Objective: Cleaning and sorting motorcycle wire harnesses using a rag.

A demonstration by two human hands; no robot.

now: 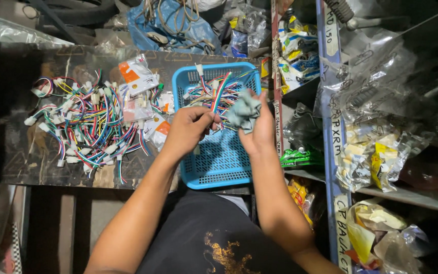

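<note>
Wire harness [218,97]: multicoloured strands, held above blue basket [219,167], upper end lying in basket's far half.
Left hand [187,133]: over basket's left rim, fingers clenched round harness.
Right hand [259,133]: over basket's right side, grasping crumpled grey-green cloth [243,112], cloth touching harness.
Step in hand, by judgement: wiping harness with cloth; further wiping calls for firm left grip and cloth drawn along strands.
Loose harness pile [84,124]: left of basket, on dark tabletop [21,157].
Small packets [139,76]: between pile and basket.
Shelf of bagged parts [381,127]: right of basket.
</note>
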